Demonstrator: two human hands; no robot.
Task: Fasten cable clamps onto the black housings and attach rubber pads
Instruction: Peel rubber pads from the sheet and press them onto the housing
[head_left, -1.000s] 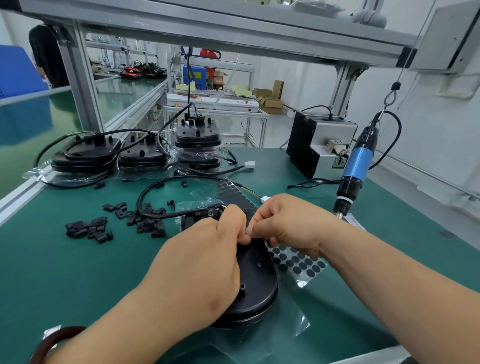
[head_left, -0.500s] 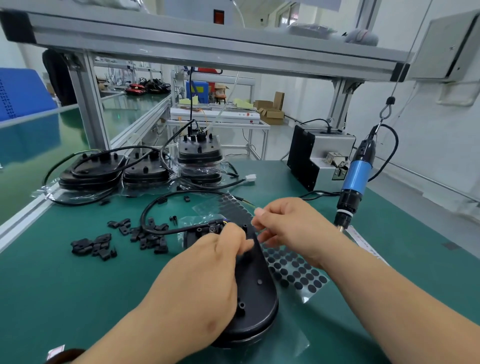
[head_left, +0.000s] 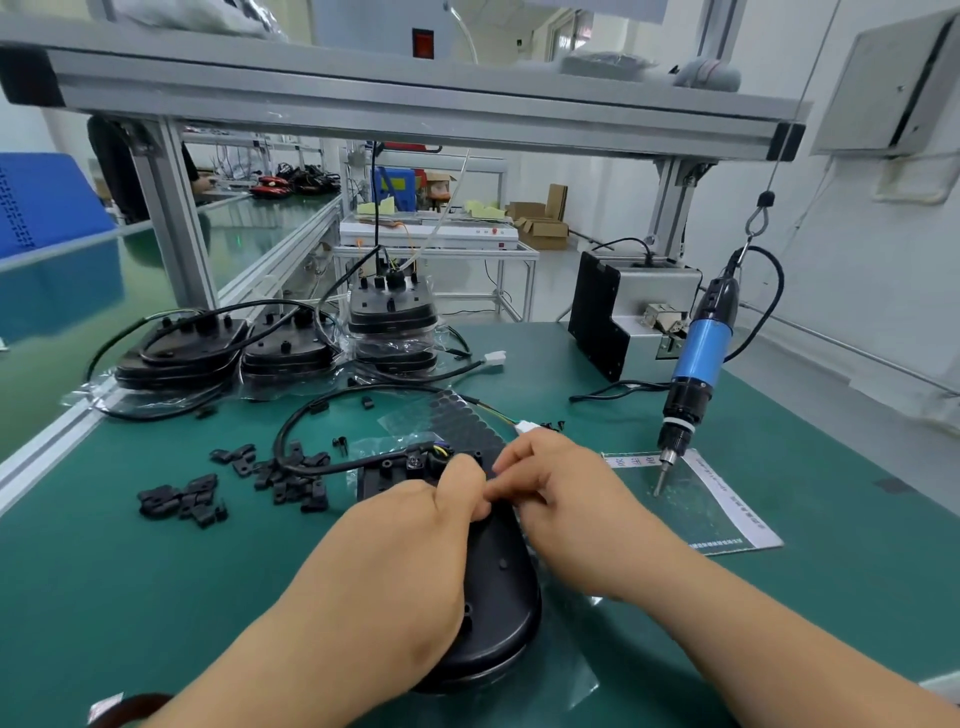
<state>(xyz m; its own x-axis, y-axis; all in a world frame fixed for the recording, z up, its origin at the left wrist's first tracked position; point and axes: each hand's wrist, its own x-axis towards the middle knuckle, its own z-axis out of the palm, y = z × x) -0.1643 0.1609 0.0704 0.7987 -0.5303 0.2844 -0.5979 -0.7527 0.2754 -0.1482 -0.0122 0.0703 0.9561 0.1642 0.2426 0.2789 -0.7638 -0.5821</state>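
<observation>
The left hand (head_left: 395, 561) and right hand (head_left: 566, 499) are bare, and so are both forearms (head_left: 753, 623) as far as they show. A thin dark reddish-brown band (head_left: 132, 706) rings the left forearm at seven o'clock.

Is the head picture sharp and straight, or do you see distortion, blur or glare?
Head view: wide-angle distortion skews the aluminium beam; the left hand and right hand look slightly soft; the black housing shows a dull sheen; light is even, with only faint shadows on the green mat.
</observation>
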